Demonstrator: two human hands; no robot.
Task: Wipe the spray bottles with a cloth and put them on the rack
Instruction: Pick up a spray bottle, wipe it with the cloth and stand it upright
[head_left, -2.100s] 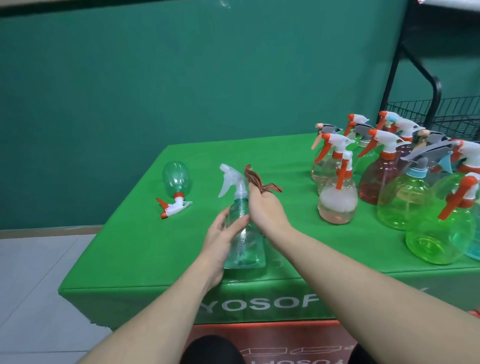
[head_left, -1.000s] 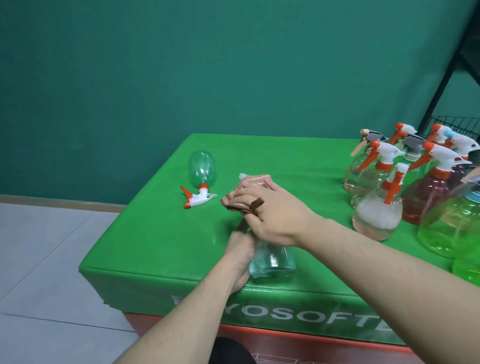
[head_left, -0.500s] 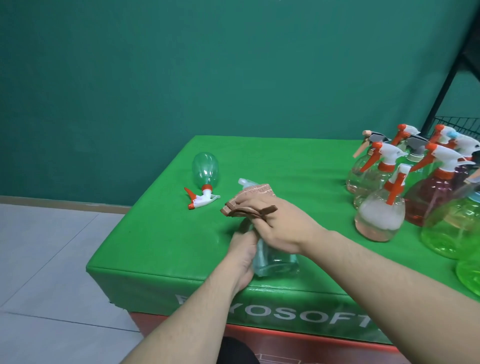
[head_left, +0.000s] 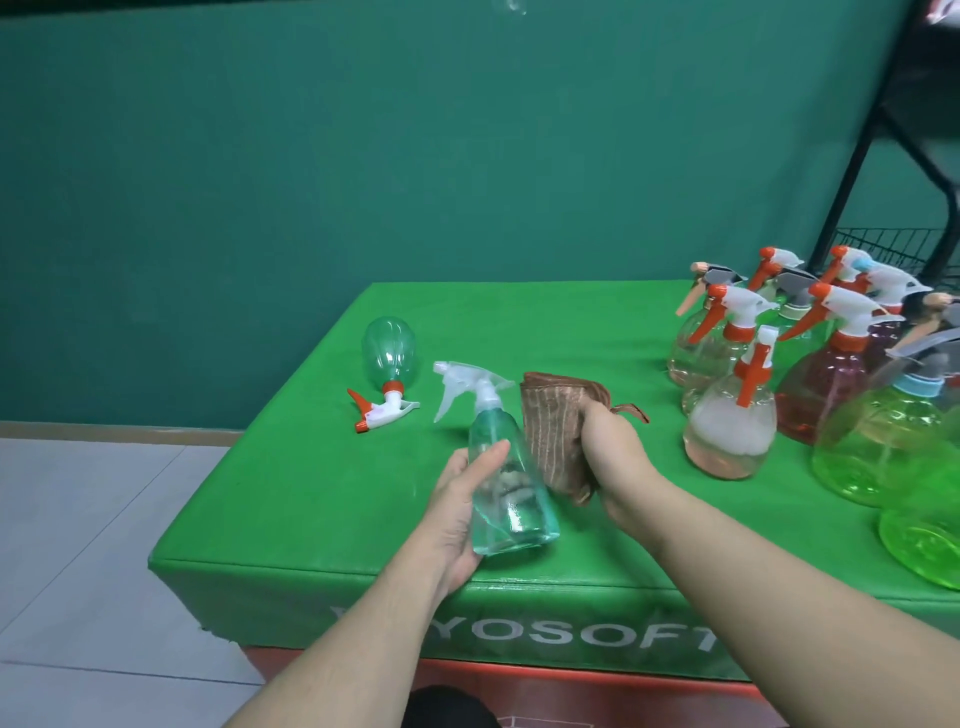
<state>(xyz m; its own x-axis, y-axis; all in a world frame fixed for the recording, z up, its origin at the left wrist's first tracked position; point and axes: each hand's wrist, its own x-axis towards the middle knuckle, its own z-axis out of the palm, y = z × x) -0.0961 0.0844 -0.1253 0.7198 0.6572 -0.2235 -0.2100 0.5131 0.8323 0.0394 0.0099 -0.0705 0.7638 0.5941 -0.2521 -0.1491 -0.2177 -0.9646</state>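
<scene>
Now, left of centre, the left hand (head_left: 457, 514) grips the clear teal spray bottle (head_left: 506, 488), tilted with its white trigger head uncovered, where half a second ago the cloth lay over it. Just right, the right hand (head_left: 615, 462) clutches the brown cloth (head_left: 558, 431) against the bottle's side. At right, unwiped spray bottles (head_left: 732, 426) crowd the green table (head_left: 311, 493).

My left hand's (head_left: 457, 512) fingers sit behind the bottle (head_left: 506, 483), seen only blurred through it. My right palm (head_left: 615, 467) is covered by the cloth (head_left: 558, 431). The right edge crops the green bottles (head_left: 924, 519) and rack (head_left: 893, 244). The tablecloth (head_left: 311, 493) lettering runs behind my arms.
</scene>
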